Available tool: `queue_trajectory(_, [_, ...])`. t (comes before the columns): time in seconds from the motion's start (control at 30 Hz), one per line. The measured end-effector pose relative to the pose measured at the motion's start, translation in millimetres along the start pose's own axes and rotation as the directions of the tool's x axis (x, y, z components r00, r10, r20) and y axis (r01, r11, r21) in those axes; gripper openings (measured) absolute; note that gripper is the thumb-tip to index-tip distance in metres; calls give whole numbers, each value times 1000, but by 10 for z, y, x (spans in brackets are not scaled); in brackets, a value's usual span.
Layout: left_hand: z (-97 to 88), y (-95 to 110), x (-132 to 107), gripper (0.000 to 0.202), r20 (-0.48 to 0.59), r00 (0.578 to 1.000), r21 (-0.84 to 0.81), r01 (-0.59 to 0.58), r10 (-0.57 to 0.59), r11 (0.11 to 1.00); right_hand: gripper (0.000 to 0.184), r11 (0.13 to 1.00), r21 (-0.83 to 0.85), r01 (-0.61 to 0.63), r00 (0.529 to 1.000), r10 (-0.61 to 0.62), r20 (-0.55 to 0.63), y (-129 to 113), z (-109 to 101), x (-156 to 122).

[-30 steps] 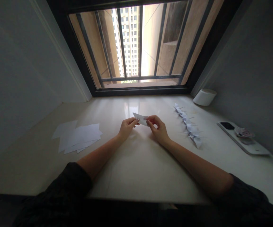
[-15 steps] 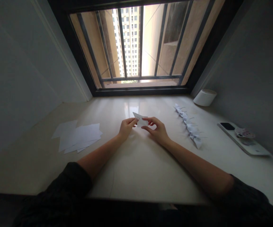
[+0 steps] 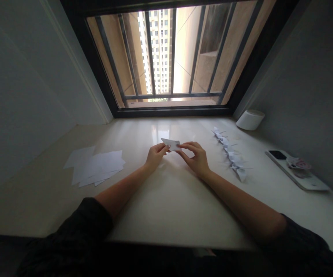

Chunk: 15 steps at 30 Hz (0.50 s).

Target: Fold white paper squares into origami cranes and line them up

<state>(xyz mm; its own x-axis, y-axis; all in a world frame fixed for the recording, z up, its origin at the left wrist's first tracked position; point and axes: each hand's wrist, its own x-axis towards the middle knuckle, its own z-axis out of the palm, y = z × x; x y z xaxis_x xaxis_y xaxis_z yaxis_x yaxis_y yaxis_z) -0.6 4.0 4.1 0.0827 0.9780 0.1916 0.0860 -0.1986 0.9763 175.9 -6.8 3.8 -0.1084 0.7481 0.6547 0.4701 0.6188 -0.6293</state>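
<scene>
A small folded piece of white paper (image 3: 170,143) is held just above the pale windowsill counter (image 3: 166,200), near its middle. My left hand (image 3: 155,154) pinches its left end with thumb and fingers closed. My right hand (image 3: 195,158) pinches the right end, with the fingers curled over the paper's edge. Both forearms reach in from the near edge.
A loose stack of white paper sheets (image 3: 95,168) lies to the left. A row of several folded paper figures (image 3: 231,157) runs along the right. Farther right are a phone (image 3: 296,173) and a white cylinder (image 3: 250,119). A barred window (image 3: 169,57) stands behind.
My right hand's fingers have shifted along the folded paper, from curled below its right end to reaching over its top edge. The paper has tipped slightly flatter. My left hand has stayed put.
</scene>
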Motion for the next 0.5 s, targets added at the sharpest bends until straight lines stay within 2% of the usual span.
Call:
queue_trajectory(0.1, [-16,-7,13,34,-2,1000,-20,19,-19,1000,30,999,-37,24,999,-22,48,39,12,-10])
queue_trajectory(0.23, [-33,-20,26,35,11,999,-18,35,-35,999,18,999,-44,6,998,-3,65,91,32,-17])
queue_trajectory(0.37, [-12,-2,8,42,29,1000,1,2,-3,1000,14,992,102,-76,997,74,24,103,35,5])
queue_trajectory(0.5, [10,37,-29,53,46,996,69,-84,81,994,21,930,302,-207,978,192,79,145,51,32])
